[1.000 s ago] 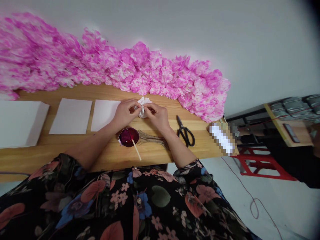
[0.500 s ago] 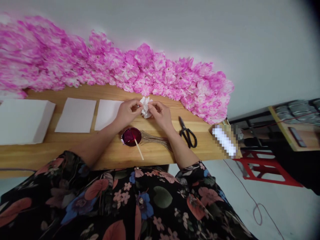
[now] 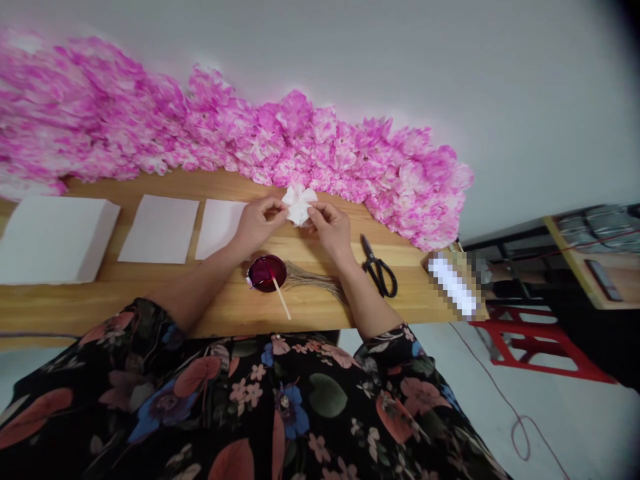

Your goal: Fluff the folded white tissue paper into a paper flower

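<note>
Both hands meet over the middle of the wooden table (image 3: 150,303). My left hand (image 3: 257,223) and my right hand (image 3: 330,227) pinch a small white paper flower (image 3: 299,202) between their fingertips, its petals fanned out. Just in front of the hands sits a small dish of dark red dye (image 3: 267,273) with a wooden stick (image 3: 281,298) resting in it. A bundle of thin twine strands (image 3: 315,279) lies beside the dish, under my right wrist.
Black scissors (image 3: 380,268) lie right of my right hand. White paper sheets (image 3: 160,229) and a taller stack (image 3: 50,240) lie to the left. A long heap of pink paper flowers (image 3: 250,140) lines the wall. A red stool (image 3: 540,343) stands right of the table.
The white paper flower has spread wider between my fingers and sits slightly higher. The view has shifted a little, and both hands stay at the same spot.
</note>
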Available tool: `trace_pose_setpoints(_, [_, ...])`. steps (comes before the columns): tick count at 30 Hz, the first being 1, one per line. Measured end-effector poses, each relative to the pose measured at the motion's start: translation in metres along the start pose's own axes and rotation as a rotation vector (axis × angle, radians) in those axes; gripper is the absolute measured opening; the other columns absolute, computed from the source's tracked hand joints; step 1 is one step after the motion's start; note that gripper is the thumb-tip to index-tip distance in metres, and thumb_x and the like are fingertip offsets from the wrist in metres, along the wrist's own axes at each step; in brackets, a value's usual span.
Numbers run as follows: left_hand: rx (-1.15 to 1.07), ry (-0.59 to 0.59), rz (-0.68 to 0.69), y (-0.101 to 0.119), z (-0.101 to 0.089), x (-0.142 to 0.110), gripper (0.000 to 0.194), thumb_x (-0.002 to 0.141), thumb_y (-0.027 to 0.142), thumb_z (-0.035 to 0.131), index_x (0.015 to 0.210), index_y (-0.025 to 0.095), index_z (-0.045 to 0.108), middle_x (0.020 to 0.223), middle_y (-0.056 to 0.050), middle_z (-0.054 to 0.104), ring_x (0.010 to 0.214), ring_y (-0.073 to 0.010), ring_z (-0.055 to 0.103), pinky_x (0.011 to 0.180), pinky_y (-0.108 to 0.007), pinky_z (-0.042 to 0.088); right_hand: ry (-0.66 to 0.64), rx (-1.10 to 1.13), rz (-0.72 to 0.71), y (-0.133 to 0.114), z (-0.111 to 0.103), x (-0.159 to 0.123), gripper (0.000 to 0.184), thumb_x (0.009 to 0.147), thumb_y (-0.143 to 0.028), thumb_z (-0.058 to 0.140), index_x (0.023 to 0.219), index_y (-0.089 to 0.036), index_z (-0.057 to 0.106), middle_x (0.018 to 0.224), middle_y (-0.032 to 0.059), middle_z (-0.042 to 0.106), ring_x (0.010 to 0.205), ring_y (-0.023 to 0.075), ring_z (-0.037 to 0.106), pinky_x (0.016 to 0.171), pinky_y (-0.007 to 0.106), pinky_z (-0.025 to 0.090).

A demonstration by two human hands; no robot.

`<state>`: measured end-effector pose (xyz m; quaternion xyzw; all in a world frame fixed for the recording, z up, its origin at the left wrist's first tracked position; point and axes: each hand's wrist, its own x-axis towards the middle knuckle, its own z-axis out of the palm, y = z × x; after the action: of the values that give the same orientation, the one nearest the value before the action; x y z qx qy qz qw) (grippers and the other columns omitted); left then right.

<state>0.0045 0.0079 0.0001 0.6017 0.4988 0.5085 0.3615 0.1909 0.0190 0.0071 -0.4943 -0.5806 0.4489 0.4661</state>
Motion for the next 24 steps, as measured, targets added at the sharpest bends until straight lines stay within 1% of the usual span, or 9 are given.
trace_pose_setpoints(3, [0.008, -0.014, 0.006, 0.002, 0.0, -0.001, 0.015, 0.082, 0.034, 0.066, 0.083, 0.019, 0.066, 0.085, -0.002, 0.074, 0.077, -0.0158, 0.065, 0.079, -0.028, 0.052, 0.003, -0.005, -0.033, -0.003, 0.001, -0.002, 0.032, 0.087, -0.049, 0.071, 0.099, -0.02, 0.076, 0.082, 0.0001, 0.075, 0.062, 0.0114, 0.062, 0.058, 0.025, 0.051])
trace_pose_setpoints(6, [0.054, -0.015, 0.027, 0.005, 0.0, -0.002, 0.022, 0.081, 0.04, 0.068, 0.087, 0.019, 0.067, 0.083, -0.001, 0.071, 0.074, -0.0148, 0.061, 0.074, -0.027, 0.049, -0.004, -0.053, -0.091, -0.007, 0.004, -0.007, 0.025, 0.089, -0.043, 0.069, 0.097, -0.021, 0.076, 0.087, 0.0012, 0.078, 0.067, 0.0128, 0.065, 0.065, 0.027, 0.054])
trace_pose_setpoints(8, [0.083, -0.004, 0.031, 0.006, 0.0, -0.002, 0.022, 0.08, 0.04, 0.069, 0.089, 0.02, 0.068, 0.082, 0.0, 0.071, 0.072, -0.0147, 0.059, 0.071, -0.027, 0.047, -0.021, -0.086, -0.134, -0.009, 0.006, -0.009, 0.021, 0.089, -0.04, 0.067, 0.095, -0.021, 0.077, 0.091, 0.0015, 0.079, 0.072, 0.0137, 0.067, 0.071, 0.028, 0.055])
trace_pose_setpoints(10, [0.084, 0.01, 0.03, 0.005, 0.001, -0.002, 0.02, 0.081, 0.039, 0.067, 0.088, 0.02, 0.069, 0.081, 0.0, 0.072, 0.071, -0.0147, 0.059, 0.069, -0.027, 0.047, -0.035, -0.11, -0.158, -0.009, 0.007, -0.011, 0.021, 0.089, -0.039, 0.067, 0.094, -0.022, 0.077, 0.093, 0.0015, 0.079, 0.074, 0.0144, 0.068, 0.074, 0.029, 0.055])
trace_pose_setpoints(12, [0.052, 0.029, 0.032, 0.003, 0.001, -0.002, 0.02, 0.082, 0.039, 0.065, 0.084, 0.02, 0.069, 0.079, 0.0, 0.072, 0.07, -0.0149, 0.06, 0.068, -0.026, 0.047, -0.04, -0.115, -0.137, -0.008, 0.007, -0.01, 0.024, 0.089, -0.042, 0.067, 0.095, -0.022, 0.077, 0.091, 0.0012, 0.079, 0.073, 0.0144, 0.067, 0.071, 0.028, 0.055])
trace_pose_setpoints(16, [-0.009, 0.063, 0.022, 0.001, 0.002, 0.0, 0.02, 0.082, 0.039, 0.065, 0.081, 0.019, 0.068, 0.082, -0.001, 0.074, 0.073, -0.0153, 0.063, 0.072, -0.026, 0.05, -0.037, -0.051, -0.034, -0.004, 0.004, -0.005, 0.032, 0.087, -0.05, 0.068, 0.097, -0.021, 0.076, 0.081, 0.0004, 0.076, 0.066, 0.0134, 0.063, 0.06, 0.026, 0.05])
trace_pose_setpoints(18, [-0.007, 0.068, 0.011, 0.0, 0.002, 0.001, 0.019, 0.081, 0.038, 0.065, 0.08, 0.019, 0.068, 0.082, -0.001, 0.075, 0.074, -0.0155, 0.064, 0.073, -0.026, 0.05, -0.036, -0.054, -0.035, -0.004, 0.003, -0.004, 0.035, 0.087, -0.052, 0.068, 0.099, -0.021, 0.076, 0.085, 0.0014, 0.077, 0.068, 0.0137, 0.063, 0.06, 0.026, 0.05])
trace_pose_setpoints(21, [0.024, 0.068, 0.021, 0.001, 0.002, 0.0, 0.019, 0.08, 0.037, 0.065, 0.08, 0.019, 0.068, 0.082, -0.002, 0.075, 0.072, -0.0156, 0.064, 0.072, -0.027, 0.049, -0.008, -0.172, -0.146, -0.007, 0.003, -0.005, 0.035, 0.088, -0.053, 0.068, 0.103, -0.022, 0.077, 0.098, 0.0037, 0.079, 0.078, 0.0153, 0.065, 0.068, 0.028, 0.052])
trace_pose_setpoints(24, [0.086, 0.04, 0.05, 0.003, 0.001, -0.001, 0.016, 0.08, 0.035, 0.064, 0.08, 0.019, 0.069, 0.08, -0.001, 0.074, 0.07, -0.0153, 0.062, 0.07, -0.027, 0.047, 0.014, -0.295, -0.261, -0.008, 0.004, -0.007, 0.035, 0.09, -0.053, 0.068, 0.102, -0.022, 0.078, 0.099, 0.0045, 0.078, 0.079, 0.0165, 0.064, 0.071, 0.029, 0.052])
